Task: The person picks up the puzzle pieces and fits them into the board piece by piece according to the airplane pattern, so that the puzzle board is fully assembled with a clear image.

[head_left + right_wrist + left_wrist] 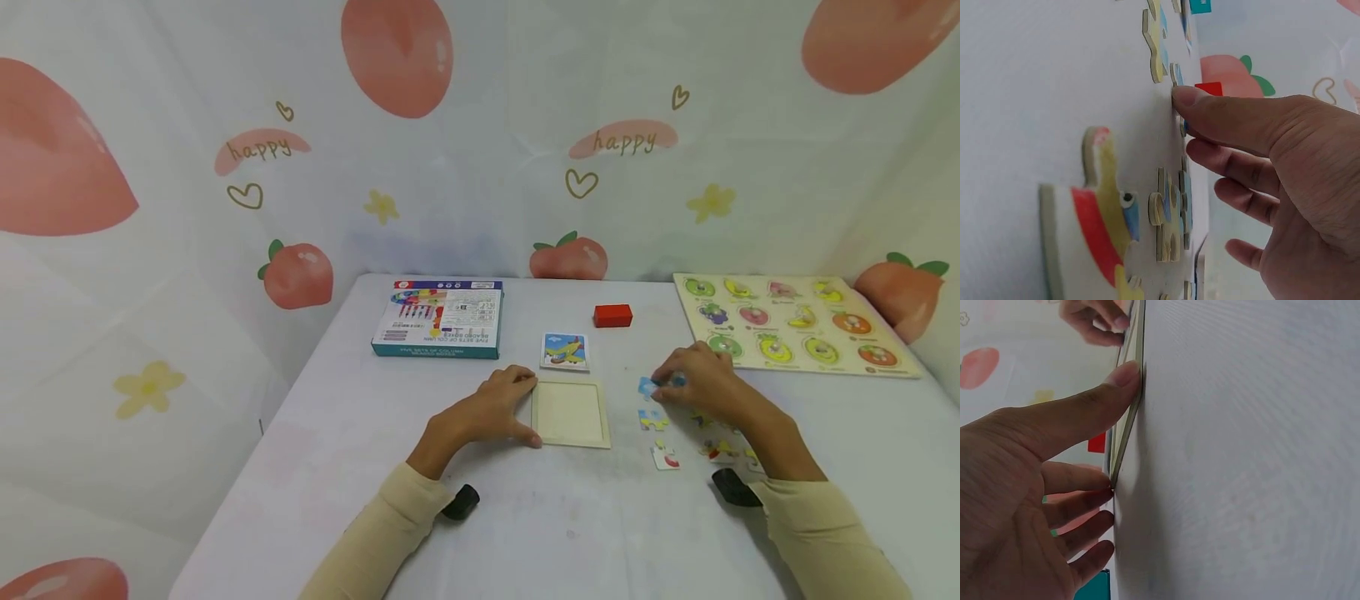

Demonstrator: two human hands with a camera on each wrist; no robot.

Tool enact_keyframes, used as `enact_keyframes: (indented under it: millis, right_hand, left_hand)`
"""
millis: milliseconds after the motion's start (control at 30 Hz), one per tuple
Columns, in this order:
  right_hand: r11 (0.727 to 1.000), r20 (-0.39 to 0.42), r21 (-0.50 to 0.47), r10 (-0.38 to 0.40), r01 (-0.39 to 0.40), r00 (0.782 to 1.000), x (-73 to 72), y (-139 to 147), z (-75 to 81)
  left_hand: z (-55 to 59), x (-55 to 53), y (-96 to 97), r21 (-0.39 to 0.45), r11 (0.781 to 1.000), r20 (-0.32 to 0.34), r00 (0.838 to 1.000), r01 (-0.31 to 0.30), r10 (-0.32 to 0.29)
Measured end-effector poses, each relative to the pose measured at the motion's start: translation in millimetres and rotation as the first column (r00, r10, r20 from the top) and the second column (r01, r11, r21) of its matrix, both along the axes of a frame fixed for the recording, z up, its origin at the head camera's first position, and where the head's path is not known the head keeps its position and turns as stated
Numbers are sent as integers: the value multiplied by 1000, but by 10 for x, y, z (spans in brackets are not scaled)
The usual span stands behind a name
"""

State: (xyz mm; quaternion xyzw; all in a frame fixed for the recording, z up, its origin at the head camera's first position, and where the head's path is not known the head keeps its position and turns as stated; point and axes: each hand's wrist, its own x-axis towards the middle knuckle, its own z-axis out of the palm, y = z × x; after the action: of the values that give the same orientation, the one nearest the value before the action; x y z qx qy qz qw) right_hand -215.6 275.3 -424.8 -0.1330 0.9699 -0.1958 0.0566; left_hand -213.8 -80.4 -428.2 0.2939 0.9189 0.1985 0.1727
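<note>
Room: a white backdrop printed with peaches, yellow flowers, hearts and the word "happy" stands behind the work area. Surface: a white-covered table reaches to it. At the far right lies a fruit board with rows of fruit pictures; at the far left, a printed box, its lettering upside down.

Left hand: unclenched, fingers extended, thumb and index fingertip touching the two left corners of the wooden tray. Right hand: thumb and forefinger pinch a small piece at table level, short of the fruit board.

Wooden tray: flat on the table between the hands, its recess bare. Airplane card: just beyond the tray. Red block: farther back, right of the card.

Loose puzzle pieces: right of the tray, several lying beneath the right hand and forearm. Blue puzzle piece: at the right fingertips, apart from the tray.
</note>
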Motion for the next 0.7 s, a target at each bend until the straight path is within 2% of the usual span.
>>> enact_keyframes:
  millis: [400,700]
  right_hand:
    - [999,-12,-35,-5,4,1000,13,-22,15]
    - [997,1,-62,42,-42,999,-14,-285,15]
  left_hand:
    - [22,-9,-2,-7,1000,20,1000,-10,10]
    - [10,-15,-6,1,1000,33,999,-20,20]
